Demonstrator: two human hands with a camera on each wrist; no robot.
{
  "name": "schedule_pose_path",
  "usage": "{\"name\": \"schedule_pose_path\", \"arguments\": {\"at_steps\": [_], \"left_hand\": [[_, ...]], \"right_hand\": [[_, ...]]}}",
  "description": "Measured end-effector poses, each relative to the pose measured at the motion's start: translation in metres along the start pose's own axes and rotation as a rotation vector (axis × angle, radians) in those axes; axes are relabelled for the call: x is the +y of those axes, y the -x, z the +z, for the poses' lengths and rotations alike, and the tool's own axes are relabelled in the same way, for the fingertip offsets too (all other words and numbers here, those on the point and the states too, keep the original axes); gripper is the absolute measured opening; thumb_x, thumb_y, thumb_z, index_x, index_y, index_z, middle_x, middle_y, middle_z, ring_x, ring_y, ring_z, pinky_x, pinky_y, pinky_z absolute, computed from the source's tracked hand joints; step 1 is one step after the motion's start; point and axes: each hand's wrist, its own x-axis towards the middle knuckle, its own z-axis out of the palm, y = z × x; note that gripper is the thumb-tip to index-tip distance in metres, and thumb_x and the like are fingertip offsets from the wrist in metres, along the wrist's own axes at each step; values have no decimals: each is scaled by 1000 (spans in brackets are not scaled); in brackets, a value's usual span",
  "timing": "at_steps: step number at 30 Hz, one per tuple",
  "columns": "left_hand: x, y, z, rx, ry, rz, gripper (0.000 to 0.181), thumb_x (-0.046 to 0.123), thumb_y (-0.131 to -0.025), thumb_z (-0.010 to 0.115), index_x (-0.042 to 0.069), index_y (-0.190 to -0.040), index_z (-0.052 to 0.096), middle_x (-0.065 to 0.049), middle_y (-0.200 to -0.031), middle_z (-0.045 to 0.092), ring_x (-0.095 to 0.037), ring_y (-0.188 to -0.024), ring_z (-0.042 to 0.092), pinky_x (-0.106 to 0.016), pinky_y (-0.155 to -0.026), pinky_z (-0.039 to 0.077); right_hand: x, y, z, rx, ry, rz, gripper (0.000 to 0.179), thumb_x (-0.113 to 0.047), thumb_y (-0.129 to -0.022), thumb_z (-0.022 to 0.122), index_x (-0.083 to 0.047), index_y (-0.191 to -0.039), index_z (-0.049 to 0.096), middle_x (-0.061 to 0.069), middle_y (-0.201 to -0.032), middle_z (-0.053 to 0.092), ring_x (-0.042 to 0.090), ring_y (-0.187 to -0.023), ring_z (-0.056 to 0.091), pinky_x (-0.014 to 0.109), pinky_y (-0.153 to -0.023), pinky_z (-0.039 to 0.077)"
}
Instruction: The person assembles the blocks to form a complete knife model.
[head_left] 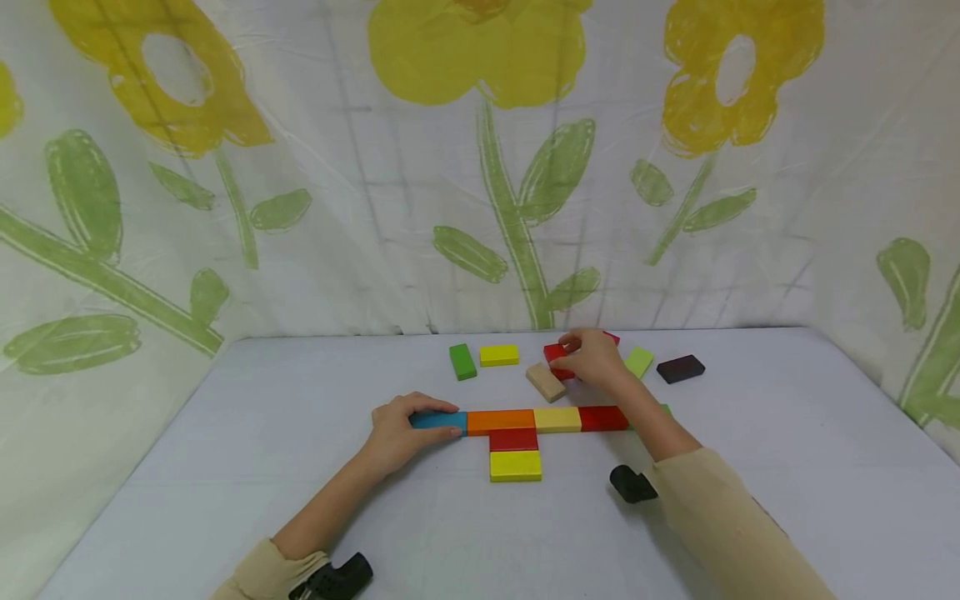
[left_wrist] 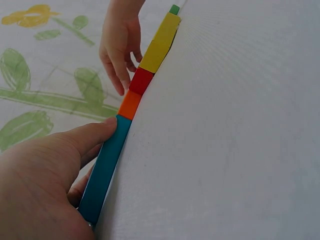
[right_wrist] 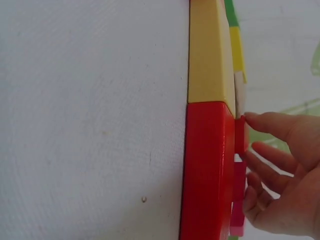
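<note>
My left hand (head_left: 399, 429) grips a blue block (head_left: 438, 420) at the left end of a row, thumb along its near side and fingers along the far side. To its right in the row come an orange block (head_left: 500, 422), a pale yellow block (head_left: 557, 419), a red block in the row (head_left: 602, 417) and a green block (head_left: 665, 409), mostly behind the right arm. Beyond the row, my right hand (head_left: 592, 358) pinches another red block (head_left: 556, 357) between thumb and fingers; the right wrist view shows this red block (right_wrist: 241, 135) between the fingertips.
Under the orange block lie a small red block (head_left: 513, 439) and a yellow block (head_left: 515, 466). Along the back are a green block (head_left: 462, 362), a yellow block (head_left: 498, 355), a wooden block (head_left: 545, 382), a lime block (head_left: 639, 361) and a dark brown block (head_left: 681, 368). A flowered cloth (head_left: 337, 208) hangs behind.
</note>
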Motion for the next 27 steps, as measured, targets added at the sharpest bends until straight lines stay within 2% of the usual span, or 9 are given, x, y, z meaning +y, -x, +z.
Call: {"name": "schedule_pose_path", "arguments": {"at_steps": [8, 15, 23, 27], "left_hand": [[0, 0, 0, 1, -2, 4, 26, 27, -90, 85, 17, -113, 83, -4, -120, 76, -29, -119, 57, -57, -102, 30], [1, 0, 0, 2, -6, 1, 25, 28, -90, 84, 17, -113, 84, -4, -119, 76, -29, -118, 57, -59, -104, 28], [2, 0, 0, 2, -6, 4, 24, 27, -90, 84, 17, -112, 84, -5, -119, 76, -30, -118, 58, -61, -106, 25], [2, 0, 0, 3, -7, -2, 25, 27, -90, 84, 17, -113, 84, -5, -119, 76, -29, -119, 57, -57, -103, 31]], "right_hand": [[0, -5, -1, -34, 17, 2, 52, -21, -98, 74, 5, -142, 61, 26, -138, 63, 36, -117, 62, 40, -93, 61], [-1, -9, 1, -14, 70, -11, 51, -23, -96, 76, 6, -137, 64, 26, -134, 66, 37, -116, 63, 40, -92, 60], [-4, -9, 2, 3, 57, -17, 49, -21, -97, 74, 6, -136, 65, 26, -133, 67, 37, -117, 63, 40, -92, 60], [-5, -9, 3, 1, 38, -20, 48, -19, -98, 73, 5, -138, 64, 26, -135, 66, 37, -117, 62, 40, -90, 60]]}}
